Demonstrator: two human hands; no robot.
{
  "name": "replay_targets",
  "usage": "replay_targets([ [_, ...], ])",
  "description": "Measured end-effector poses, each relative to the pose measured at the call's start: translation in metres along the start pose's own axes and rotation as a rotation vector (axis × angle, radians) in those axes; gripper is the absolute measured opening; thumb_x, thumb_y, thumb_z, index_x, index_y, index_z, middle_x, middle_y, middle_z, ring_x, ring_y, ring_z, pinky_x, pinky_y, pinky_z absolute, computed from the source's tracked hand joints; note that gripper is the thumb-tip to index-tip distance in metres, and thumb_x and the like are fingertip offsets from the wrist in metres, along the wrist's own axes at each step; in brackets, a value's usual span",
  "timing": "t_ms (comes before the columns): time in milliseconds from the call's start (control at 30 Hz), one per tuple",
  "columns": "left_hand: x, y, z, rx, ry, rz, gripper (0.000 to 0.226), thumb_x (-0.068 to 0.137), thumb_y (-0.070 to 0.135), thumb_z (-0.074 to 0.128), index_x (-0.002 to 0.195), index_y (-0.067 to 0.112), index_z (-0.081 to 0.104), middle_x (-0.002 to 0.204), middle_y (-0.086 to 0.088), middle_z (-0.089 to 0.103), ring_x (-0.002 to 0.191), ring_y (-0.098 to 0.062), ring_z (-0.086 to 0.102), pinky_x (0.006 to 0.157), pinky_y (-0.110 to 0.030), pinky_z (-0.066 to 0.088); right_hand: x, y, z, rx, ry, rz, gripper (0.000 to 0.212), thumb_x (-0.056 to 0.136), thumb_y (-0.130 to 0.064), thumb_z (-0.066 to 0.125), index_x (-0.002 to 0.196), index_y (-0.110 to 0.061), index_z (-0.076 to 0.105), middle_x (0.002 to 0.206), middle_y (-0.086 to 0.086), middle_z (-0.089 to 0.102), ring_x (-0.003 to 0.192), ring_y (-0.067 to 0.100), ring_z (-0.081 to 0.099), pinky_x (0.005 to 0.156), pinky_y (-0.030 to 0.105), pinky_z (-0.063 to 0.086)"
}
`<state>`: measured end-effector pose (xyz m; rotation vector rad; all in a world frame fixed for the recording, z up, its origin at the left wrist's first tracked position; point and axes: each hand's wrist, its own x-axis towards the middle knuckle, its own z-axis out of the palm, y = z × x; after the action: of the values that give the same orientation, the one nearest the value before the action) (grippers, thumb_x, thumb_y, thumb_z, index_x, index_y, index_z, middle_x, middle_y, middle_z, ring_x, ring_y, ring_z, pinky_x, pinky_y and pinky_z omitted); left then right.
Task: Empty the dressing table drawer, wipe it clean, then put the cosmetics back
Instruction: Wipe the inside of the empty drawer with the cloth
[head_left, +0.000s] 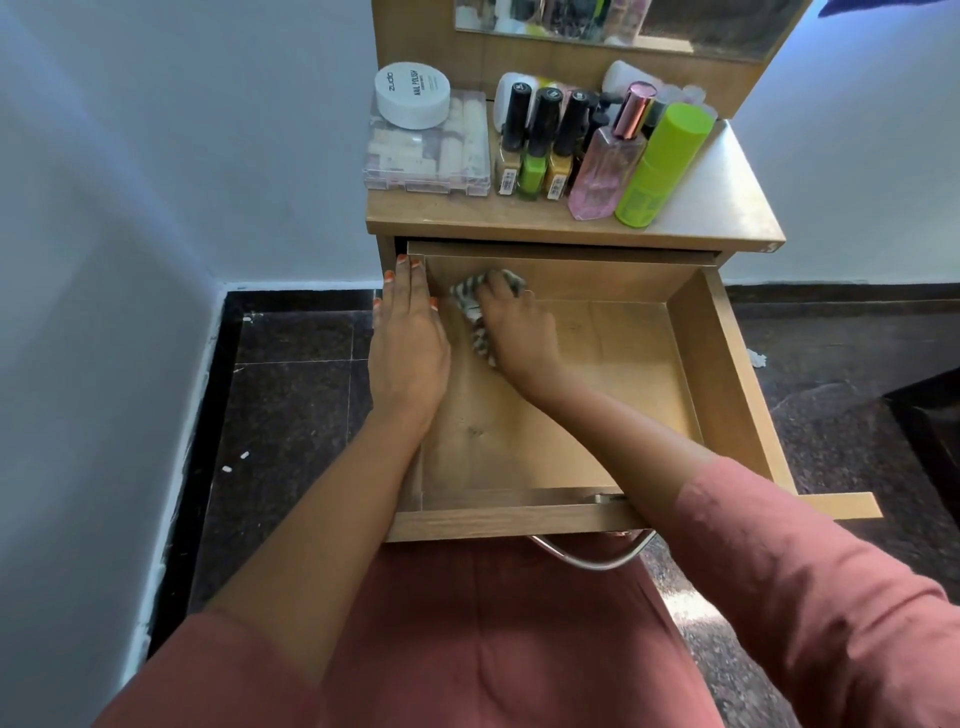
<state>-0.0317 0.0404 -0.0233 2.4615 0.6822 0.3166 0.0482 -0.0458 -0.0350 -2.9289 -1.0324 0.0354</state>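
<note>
1. head view, what is hard to make out: the mirror (675, 26) at 12 o'clock is cut off by the top edge, and its reflections are only a blur of colours. more containers stand behind the front row of bottles, mostly hidden, and we cannot tell what they are. our right forearm crosses the drawer's front edge and covers part of it. the metal handle (587, 558) at 6 o'clock shows only as a curved bar below that edge.
2. head view, what stands around: the cosmetics sit on the dressing table top (717, 208) at 12 o'clock. a white jar (413, 93) rests on a clear case (426, 156) at 11 o'clock. just beside them are three black-capped nail polish bottles (532, 140), then a pink perfume bottle (605, 161) and a green spray can (660, 166) at 1 o'clock. the drawer (727, 374) stands open below the top, at the centre, with its bare wooden floor showing. dark stone floor (291, 395) lies at 9 and 3 o'clock.
3. head view, the hands: our left hand (408, 343) lies flat with straight fingers on the drawer's left wall, its fingertips at the back corner, at 11 o'clock of the drawer. our right hand (511, 327) is just beside it. its fingers curl over a striped cloth (470, 299) and press it onto the drawer floor near that same corner.
</note>
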Motion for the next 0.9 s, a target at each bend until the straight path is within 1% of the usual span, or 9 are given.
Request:
replay_targets([
  [100,0.001,0.000,0.000,-0.006,0.001,-0.007,0.047,0.100,0.012,0.023,0.146,0.007,0.016,0.156,-0.007,0.011,0.145,-0.021,0.010,0.119,-0.032,0.007,-0.004,0.009,0.001,0.133,0.082,0.079,0.036,0.094,-0.006,0.039,0.130,-0.008,0.039,0.137,0.013,0.038,0.115,0.036,0.048,0.082,0.047,0.050],
  [233,0.000,0.001,-0.001,-0.031,0.006,-0.018,0.046,0.100,0.013,0.024,0.146,0.008,0.018,0.156,-0.006,0.012,0.145,-0.021,0.011,0.120,-0.034,0.011,-0.003,0.004,-0.003,0.346,0.189,0.024,0.033,0.088,-0.002,0.042,0.120,-0.005,0.048,0.129,0.016,0.045,0.104,0.039,0.054,0.077,0.045,0.047],
  [367,0.001,-0.001,-0.006,-0.082,0.000,-0.019,0.046,0.100,0.012,0.026,0.145,0.009,0.020,0.156,-0.006,0.015,0.145,-0.019,0.009,0.119,-0.032,0.010,-0.002,-0.007,-0.013,0.504,0.354,-0.049,0.033,0.084,-0.003,0.052,0.116,-0.002,0.055,0.117,0.016,0.053,0.091,0.032,0.059,0.064,0.029,0.041],
  [433,0.003,-0.003,-0.008,-0.085,-0.015,-0.015,0.046,0.100,0.011,0.026,0.145,0.009,0.021,0.156,-0.006,0.016,0.145,-0.020,0.008,0.117,-0.031,0.009,-0.001,-0.012,-0.017,0.559,0.403,-0.038,0.033,0.084,-0.005,0.053,0.117,-0.002,0.057,0.117,0.014,0.055,0.093,0.029,0.059,0.066,0.026,0.039],
  [533,0.005,-0.006,-0.014,-0.084,-0.038,-0.020,0.046,0.099,0.010,0.026,0.145,0.009,0.024,0.155,-0.008,0.020,0.145,-0.022,0.009,0.118,-0.036,0.013,-0.003,-0.016,-0.018,0.503,0.408,-0.078,0.037,0.082,-0.004,0.056,0.119,-0.003,0.057,0.122,0.011,0.059,0.101,0.032,0.060,0.075,0.033,0.049],
  [633,0.003,-0.010,-0.023,-0.083,-0.073,-0.006,0.045,0.099,0.013,0.027,0.145,0.011,0.026,0.154,-0.005,0.022,0.145,-0.024,0.010,0.116,-0.043,0.020,0.000,-0.021,-0.017,0.402,0.395,-0.226,0.038,0.077,0.002,0.059,0.115,-0.002,0.060,0.117,0.013,0.063,0.095,0.033,0.064,0.072,0.038,0.054],
  [700,0.000,-0.014,-0.029,-0.071,-0.088,0.002,0.046,0.100,0.013,0.028,0.145,0.012,0.025,0.155,-0.005,0.020,0.145,-0.023,0.009,0.115,-0.041,0.019,0.005,-0.025,-0.016,0.387,0.334,-0.284,0.040,0.077,0.003,0.056,0.116,-0.003,0.059,0.119,0.012,0.060,0.096,0.031,0.062,0.073,0.038,0.054],
  [800,-0.002,-0.022,-0.035,-0.052,-0.074,-0.003,0.045,0.100,0.013,0.029,0.144,0.009,0.025,0.155,-0.008,0.018,0.145,-0.022,0.008,0.116,-0.040,0.017,0.010,-0.026,-0.017,0.446,0.275,-0.261,0.043,0.079,0.003,0.051,0.120,-0.005,0.056,0.123,0.009,0.056,0.105,0.028,0.056,0.082,0.038,0.051],
  [900,-0.001,-0.031,-0.039,-0.058,-0.034,-0.007,0.043,0.099,0.010,0.031,0.143,0.007,0.028,0.154,-0.010,0.022,0.145,-0.022,0.011,0.117,-0.037,0.015,0.010,-0.023,-0.023,0.438,0.229,-0.280,0.042,0.082,0.001,0.049,0.122,-0.008,0.056,0.126,0.007,0.054,0.105,0.027,0.054,0.080,0.029,0.045],
])
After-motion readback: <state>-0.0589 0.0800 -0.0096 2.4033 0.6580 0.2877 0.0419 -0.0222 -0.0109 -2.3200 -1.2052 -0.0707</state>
